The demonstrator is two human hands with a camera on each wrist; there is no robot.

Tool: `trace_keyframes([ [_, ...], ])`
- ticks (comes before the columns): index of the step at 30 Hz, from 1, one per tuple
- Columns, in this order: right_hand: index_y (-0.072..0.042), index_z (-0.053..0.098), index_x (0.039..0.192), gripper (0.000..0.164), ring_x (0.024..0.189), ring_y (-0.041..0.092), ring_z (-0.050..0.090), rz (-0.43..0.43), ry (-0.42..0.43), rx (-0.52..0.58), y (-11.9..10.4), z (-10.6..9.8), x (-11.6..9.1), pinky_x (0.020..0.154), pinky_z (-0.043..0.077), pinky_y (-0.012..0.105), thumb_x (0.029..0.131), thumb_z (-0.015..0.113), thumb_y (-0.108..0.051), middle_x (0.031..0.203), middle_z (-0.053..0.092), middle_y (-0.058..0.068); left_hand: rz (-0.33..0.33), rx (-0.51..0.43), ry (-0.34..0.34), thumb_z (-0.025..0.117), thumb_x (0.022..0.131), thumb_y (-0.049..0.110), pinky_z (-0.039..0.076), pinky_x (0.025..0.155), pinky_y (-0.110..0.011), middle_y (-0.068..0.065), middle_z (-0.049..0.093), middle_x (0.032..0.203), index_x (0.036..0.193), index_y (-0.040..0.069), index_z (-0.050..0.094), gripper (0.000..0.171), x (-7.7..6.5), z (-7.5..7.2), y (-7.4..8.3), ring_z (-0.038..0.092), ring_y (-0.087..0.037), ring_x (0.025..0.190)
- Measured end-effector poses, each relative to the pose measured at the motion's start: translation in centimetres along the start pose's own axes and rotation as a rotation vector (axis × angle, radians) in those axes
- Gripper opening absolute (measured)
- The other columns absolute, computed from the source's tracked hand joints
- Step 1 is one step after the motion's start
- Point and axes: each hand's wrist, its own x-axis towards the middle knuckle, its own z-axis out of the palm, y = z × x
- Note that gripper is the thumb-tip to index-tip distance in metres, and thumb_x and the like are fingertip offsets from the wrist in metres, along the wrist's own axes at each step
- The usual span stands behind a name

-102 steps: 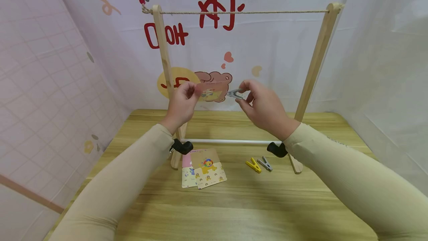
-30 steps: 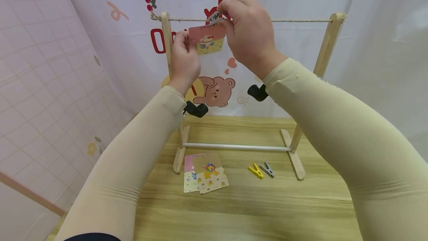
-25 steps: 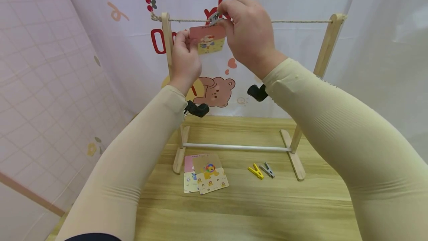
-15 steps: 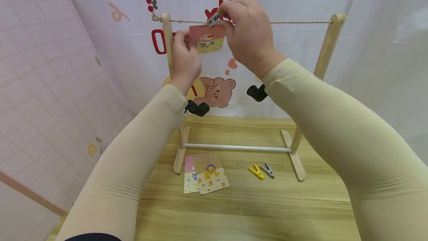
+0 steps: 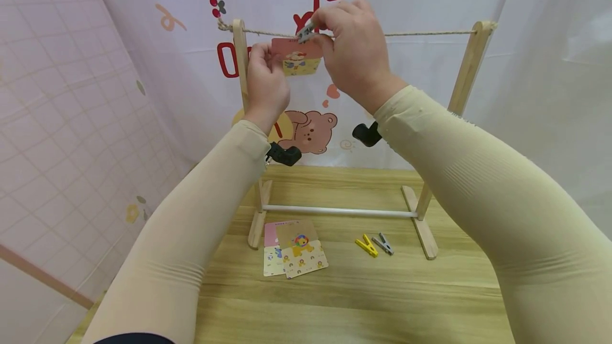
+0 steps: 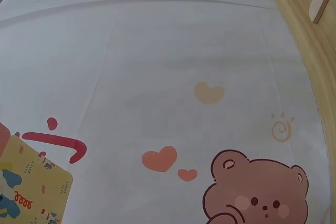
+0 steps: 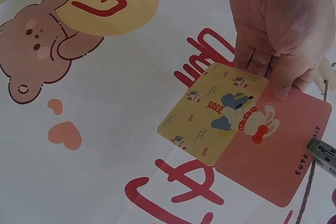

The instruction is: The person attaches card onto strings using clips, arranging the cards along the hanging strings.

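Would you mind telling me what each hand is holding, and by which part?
The left hand pinches the card by its left edge; the right hand pinches the grey clothespin by its handle end, at the string.

Down on the wooden table (image 5: 363, 301): the drying rack's (image 5: 427, 238) wooden feet stand on it, two overlapping picture cards (image 5: 294, 254) lie by the left foot, yellow clothespin (image 5: 365, 246) and grey clothespin (image 5: 383, 243) side by side.

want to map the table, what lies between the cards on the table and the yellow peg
Only bare wooden table between the cards and the yellow peg, seen in the head view.
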Motion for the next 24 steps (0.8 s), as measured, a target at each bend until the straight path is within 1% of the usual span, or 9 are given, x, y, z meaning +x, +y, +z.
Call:
trace_keyframes([
  [2,-0.006,0.075,0.117,0.021,0.114,0.028,0.055,0.001,-0.004,-0.004,0.0,0.0,0.0,0.102,0.043,0.035,0.107,0.063,-0.020,0.123,0.076,0.007,-0.001,0.004,0.001,0.048,0.112,0.025,0.045,0.113,-0.025,-0.002,0.059,0.134,0.126,0.014,0.049,0.018,0.0,0.0,0.0,0.056,-0.010,0.132],
  [9,-0.006,0.076,0.118,0.021,0.117,0.030,0.054,-0.001,-0.017,-0.006,-0.1,0.4,0.1,0.102,0.044,0.036,0.106,0.064,-0.020,0.123,0.076,0.008,-0.038,0.014,-0.006,0.047,0.112,0.028,0.046,0.113,-0.026,-0.002,0.058,0.135,0.124,0.016,0.047,0.017,-0.1,-0.1,-0.3,0.057,-0.011,0.132],
  [16,-0.005,0.075,0.117,0.022,0.112,0.031,0.053,0.000,-0.030,-0.016,-0.2,0.7,0.3,0.100,0.041,0.037,0.107,0.063,-0.020,0.122,0.077,0.009,-0.039,-0.016,-0.006,0.046,0.112,0.026,0.045,0.113,-0.024,-0.002,0.057,0.134,0.123,0.015,0.047,0.015,-0.1,0.0,-0.5,0.056,-0.011,0.132],
  [21,-0.004,0.075,0.117,0.020,0.110,0.032,0.054,-0.008,-0.034,-0.014,-0.3,1.0,0.5,0.100,0.041,0.038,0.106,0.065,-0.017,0.121,0.078,0.011,-0.032,-0.015,-0.001,0.044,0.113,0.024,0.045,0.113,-0.024,-0.003,0.057,0.134,0.122,0.014,0.047,0.014,-0.3,0.0,-0.6,0.056,-0.011,0.133],
  [24,-0.004,0.075,0.117,0.021,0.112,0.031,0.053,0.002,-0.051,-0.024,-0.3,1.1,0.5,0.100,0.041,0.038,0.106,0.064,-0.018,0.121,0.078,0.010,-0.037,-0.011,0.001,0.043,0.113,0.024,0.044,0.114,-0.024,-0.003,0.058,0.135,0.122,0.014,0.047,0.014,-0.4,0.0,-0.7,0.055,-0.011,0.133],
])
